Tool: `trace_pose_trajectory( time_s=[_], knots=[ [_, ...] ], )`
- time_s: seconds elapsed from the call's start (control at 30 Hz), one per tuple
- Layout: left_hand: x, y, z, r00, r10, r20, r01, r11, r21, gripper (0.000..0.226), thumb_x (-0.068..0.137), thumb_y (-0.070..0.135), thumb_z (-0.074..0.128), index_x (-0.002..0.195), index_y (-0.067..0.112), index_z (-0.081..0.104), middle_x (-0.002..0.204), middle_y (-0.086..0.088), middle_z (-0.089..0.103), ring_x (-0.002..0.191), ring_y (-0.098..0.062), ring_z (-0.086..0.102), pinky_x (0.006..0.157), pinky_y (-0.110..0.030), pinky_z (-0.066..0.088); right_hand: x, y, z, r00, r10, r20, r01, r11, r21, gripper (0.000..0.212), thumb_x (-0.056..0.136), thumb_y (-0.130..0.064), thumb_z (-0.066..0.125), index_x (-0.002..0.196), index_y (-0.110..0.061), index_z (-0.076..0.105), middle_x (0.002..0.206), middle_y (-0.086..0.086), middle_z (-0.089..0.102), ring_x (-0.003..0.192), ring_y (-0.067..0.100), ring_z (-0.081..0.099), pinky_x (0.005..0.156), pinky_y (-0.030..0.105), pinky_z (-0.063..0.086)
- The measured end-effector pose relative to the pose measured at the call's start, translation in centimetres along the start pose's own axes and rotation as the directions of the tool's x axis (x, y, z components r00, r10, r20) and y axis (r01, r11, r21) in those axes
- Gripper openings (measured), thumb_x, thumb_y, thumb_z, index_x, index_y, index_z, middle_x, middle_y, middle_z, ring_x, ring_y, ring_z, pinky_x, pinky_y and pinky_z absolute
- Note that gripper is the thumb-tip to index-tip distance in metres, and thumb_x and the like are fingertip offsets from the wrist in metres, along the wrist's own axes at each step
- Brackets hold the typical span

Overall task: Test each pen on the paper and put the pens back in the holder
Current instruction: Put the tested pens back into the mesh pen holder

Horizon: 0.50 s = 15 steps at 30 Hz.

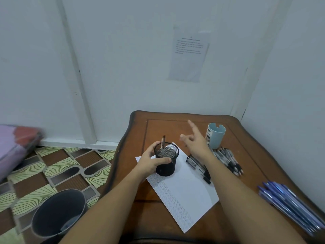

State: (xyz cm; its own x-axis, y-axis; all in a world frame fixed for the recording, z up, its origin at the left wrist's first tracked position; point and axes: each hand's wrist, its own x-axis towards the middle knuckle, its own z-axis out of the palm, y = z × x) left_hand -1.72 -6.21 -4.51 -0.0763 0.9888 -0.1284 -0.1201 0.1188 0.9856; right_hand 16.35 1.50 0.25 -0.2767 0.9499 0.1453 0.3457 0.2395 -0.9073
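At frame centre, the left hand [151,162] grasps the holder [166,158] standing on the paper [190,189]. The right hand [195,143] hovers released; a careless reach may tip the holder.

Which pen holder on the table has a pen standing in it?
The black mesh holder, gripped by the left hand, with one pen upright; the light blue cup shows none.
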Motion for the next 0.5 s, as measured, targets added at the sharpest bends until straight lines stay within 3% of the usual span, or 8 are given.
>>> trace_pose_trajectory(
  time_s=[0.07, 0.17, 0.3, 0.4, 0.5],
  knots=[
    [0.0, 0.0, -0.1, 1.000, -0.008, -0.004, 0.008, 1.000, -0.012, 0.092, 0.046, 0.028, 0.093, 0.128, 0.039, 0.051, 0.126, 0.004, 0.058, 0.113, -0.025, 0.059, 0.098, -0.050, 0.049, -0.6, 1.2, -1.8, 0.999, 0.012, -0.050, -0.014, 1.000, -0.027, 0.071, 0.094, -0.030, 0.066, 0.152, -0.041, 0.027, 0.101, -0.001, 0.070, 0.099, 0.018, 0.066, 0.094, 0.043, 0.053],
    [0.0, -0.2, -0.2, 1.000, 0.002, -0.008, -0.003, 0.999, -0.039, 0.085, 0.054, 0.020, 0.092, 0.127, 0.038, 0.052, 0.124, 0.004, 0.058, 0.113, -0.024, 0.059, 0.097, -0.048, 0.050, -1.7, 3.8, -5.1, 0.990, 0.133, -0.039, -0.139, 0.958, -0.253, 0.077, 0.087, -0.033, 0.074, 0.151, -0.035, 0.031, 0.141, 0.003, 0.053, 0.127, 0.022, 0.052, 0.102, 0.042, 0.042],
    [0.2, -0.5, -0.3, 1.000, 0.018, -0.007, -0.018, 0.999, -0.036, 0.079, 0.063, 0.014, 0.089, 0.129, 0.037, 0.050, 0.123, 0.005, 0.056, 0.113, -0.020, 0.056, 0.098, -0.045, 0.050, -2.4, 6.4, -8.3, 0.971, 0.197, -0.136, -0.237, 0.712, -0.661, 0.095, 0.076, -0.065, 0.072, 0.153, -0.041, 0.022, 0.161, 0.000, 0.030, 0.146, 0.029, 0.026, 0.116, 0.053, 0.020],
    [0.3, -0.6, -0.2, 1.000, 0.018, -0.018, -0.018, 0.999, -0.038, 0.081, 0.061, 0.016, 0.090, 0.128, 0.038, 0.050, 0.123, 0.006, 0.056, 0.113, -0.020, 0.056, 0.098, -0.045, 0.050, -2.1, 7.6, -9.9, 0.921, 0.337, -0.197, -0.386, 0.714, -0.584, 0.118, 0.060, -0.080, 0.071, 0.155, -0.045, 0.009, 0.166, 0.005, 0.011, 0.151, 0.034, 0.010, 0.117, 0.059, 0.011],
    [0.4, -0.7, -0.2, 0.999, 0.017, -0.030, -0.019, 0.998, -0.060, 0.084, 0.053, 0.021, 0.091, 0.126, 0.039, 0.052, 0.123, 0.005, 0.057, 0.112, -0.021, 0.057, 0.096, -0.044, 0.051, -1.3, 9.2, -11.1, 0.872, 0.480, -0.100, -0.474, 0.774, -0.418, 0.153, 0.026, -0.095, 0.068, 0.153, -0.048, -0.004, 0.167, 0.008, 0.002, 0.151, 0.038, 0.006, 0.118, 0.064, 0.012]
  ],
)
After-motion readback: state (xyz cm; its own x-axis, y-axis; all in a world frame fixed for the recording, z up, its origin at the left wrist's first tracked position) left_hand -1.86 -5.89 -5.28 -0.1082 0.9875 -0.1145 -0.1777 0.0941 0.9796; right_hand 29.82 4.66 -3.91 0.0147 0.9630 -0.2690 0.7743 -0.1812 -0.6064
